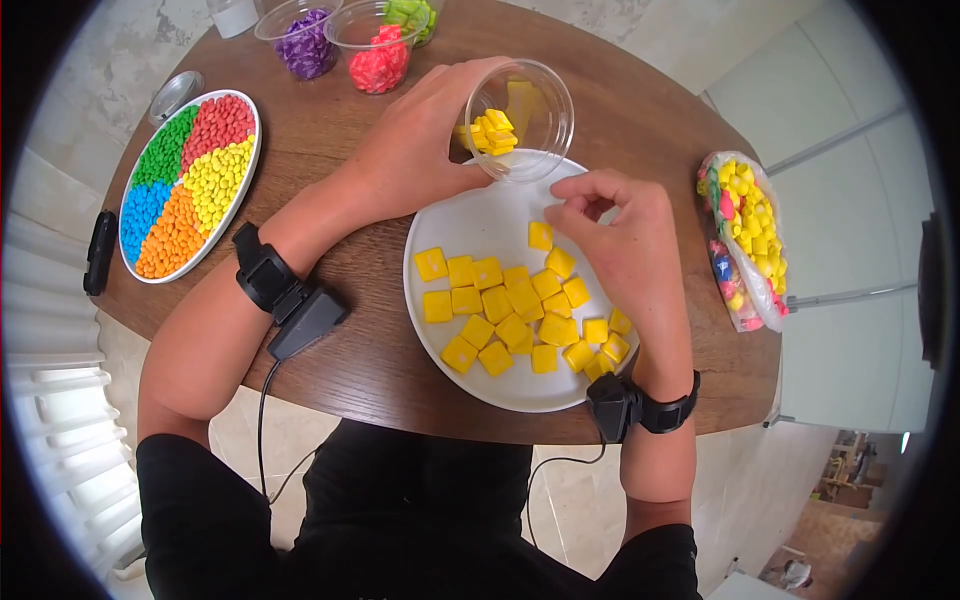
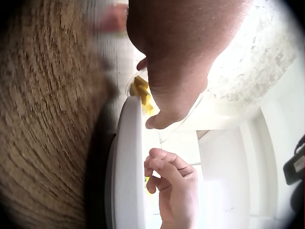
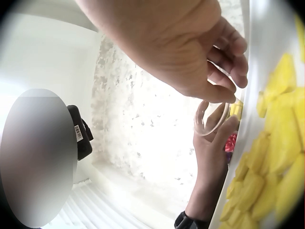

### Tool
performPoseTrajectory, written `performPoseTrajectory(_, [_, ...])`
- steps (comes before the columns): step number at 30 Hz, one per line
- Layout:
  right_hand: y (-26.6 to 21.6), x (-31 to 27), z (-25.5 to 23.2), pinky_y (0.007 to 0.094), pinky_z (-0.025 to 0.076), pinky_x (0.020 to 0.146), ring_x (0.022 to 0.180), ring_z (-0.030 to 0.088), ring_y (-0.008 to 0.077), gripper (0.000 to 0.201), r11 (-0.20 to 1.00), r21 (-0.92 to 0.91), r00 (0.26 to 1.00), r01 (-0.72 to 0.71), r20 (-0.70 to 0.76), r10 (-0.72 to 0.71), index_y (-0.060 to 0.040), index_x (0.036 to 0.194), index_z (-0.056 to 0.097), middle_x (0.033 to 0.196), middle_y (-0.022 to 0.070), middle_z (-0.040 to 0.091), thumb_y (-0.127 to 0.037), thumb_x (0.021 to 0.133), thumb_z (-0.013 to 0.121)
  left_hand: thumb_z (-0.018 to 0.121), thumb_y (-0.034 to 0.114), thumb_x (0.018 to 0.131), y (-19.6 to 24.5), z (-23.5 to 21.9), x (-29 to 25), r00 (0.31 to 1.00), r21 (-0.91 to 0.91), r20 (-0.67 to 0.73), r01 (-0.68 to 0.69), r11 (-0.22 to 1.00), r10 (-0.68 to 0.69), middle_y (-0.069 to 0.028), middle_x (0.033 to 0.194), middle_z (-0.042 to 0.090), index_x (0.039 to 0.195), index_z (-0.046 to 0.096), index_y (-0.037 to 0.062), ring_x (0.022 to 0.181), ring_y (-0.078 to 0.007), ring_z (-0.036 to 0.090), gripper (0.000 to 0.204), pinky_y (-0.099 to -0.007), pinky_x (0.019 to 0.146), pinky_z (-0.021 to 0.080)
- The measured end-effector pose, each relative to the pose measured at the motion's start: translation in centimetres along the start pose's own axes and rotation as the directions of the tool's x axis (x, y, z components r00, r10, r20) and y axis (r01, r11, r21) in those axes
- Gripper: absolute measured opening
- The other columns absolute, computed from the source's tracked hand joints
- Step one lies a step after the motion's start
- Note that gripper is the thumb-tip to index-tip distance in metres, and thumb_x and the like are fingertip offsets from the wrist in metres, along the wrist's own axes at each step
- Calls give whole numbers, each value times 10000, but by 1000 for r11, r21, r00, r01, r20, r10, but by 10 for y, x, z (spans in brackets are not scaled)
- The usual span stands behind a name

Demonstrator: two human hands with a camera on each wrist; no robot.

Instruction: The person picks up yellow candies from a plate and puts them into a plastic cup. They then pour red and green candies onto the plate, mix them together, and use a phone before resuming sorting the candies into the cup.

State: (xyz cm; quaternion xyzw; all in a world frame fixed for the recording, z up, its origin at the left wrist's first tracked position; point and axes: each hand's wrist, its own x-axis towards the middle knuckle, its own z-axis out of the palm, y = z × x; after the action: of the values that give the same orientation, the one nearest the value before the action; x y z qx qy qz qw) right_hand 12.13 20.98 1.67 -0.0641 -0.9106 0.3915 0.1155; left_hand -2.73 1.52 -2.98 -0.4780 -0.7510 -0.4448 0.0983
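Observation:
My left hand (image 1: 425, 140) grips a clear plastic cup (image 1: 545, 100) from its left side and holds it tilted at the plate's far edge. Several yellow square candies (image 1: 493, 132) lie inside the cup. Over the far right part of the white plate (image 1: 480, 215), my right hand (image 1: 635, 235) hovers with loosely bent fingers and nothing visible between thumb and forefinger. Many more yellow candies (image 1: 515, 290) are spread on the plate, one of them (image 1: 540, 236) just below the right thumb. In the right wrist view the right fingertips are close to the cup's rim (image 3: 202, 131).
On the left stands an oval plate (image 1: 257, 150) of small candies sorted by colour. Cups of purple (image 1: 305, 50), red (image 1: 380, 65) and green (image 1: 408, 15) wrapped candies are at the back. An open bag of candies (image 1: 750, 235) lies at the right edge, and a clear lid (image 1: 176, 95) at far left.

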Motion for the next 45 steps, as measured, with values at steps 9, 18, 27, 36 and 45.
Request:
performPoseTrajectory(9, [0, -6, 1, 382, 539, 717, 753, 689, 270, 199, 981, -167, 985, 103, 156, -77, 45, 930, 750, 812, 161, 703, -80, 779, 784, 879, 103, 740, 1, -2, 0, 999, 12, 27, 37, 999, -37, -129, 1490, 549, 1519, 465, 83, 1396, -291, 526, 883, -408, 1184, 406])
performPoseTrajectory(18, [-7, -4, 1, 371, 539, 692, 708, 691, 272, 156, 998, -64, 995, 28, 95, -22, 40, 891, 711, 772, 154, 700, -63, 786, 763, 875, 77, 728, 1, -2, 0, 999, -9, 23, 38, 999, -38, -125, 1483, 554, 1517, 469, 85, 1387, -283, 532, 887, -405, 1179, 411])
performPoseTrajectory(27, [-4, -3, 2, 375, 541, 685, 705, 698, 280, 150, 996, -84, 994, 5, 111, 5, 39, 876, 725, 761, 158, 704, -74, 783, 761, 871, 77, 728, 0, -1, 0, 1000, 1, 14, 28, 1000, -28, -121, 1478, 558, 1516, 474, 85, 1385, -282, 532, 883, -406, 1177, 409])
performPoseTrajectory(36, [-10, -5, -1, 375, 533, 671, 672, 680, 270, 144, 994, -109, 995, -23, 89, 33, 34, 862, 730, 738, 156, 686, -78, 774, 754, 874, 73, 722, 1, -1, 1, 999, -10, 26, 40, 999, -40, -122, 1484, 552, 1523, 468, 92, 1392, -288, 525, 898, -410, 1185, 400])
performPoseTrajectory(45, [-4, -4, 0, 397, 531, 667, 683, 686, 316, 174, 983, -185, 987, -14, 152, 42, 36, 889, 748, 743, 184, 689, -98, 779, 741, 873, 69, 725, -2, 1, 0, 1000, 3, -7, 13, 1000, -13, -121, 1485, 554, 1523, 467, 88, 1390, -285, 529, 896, -406, 1180, 407])
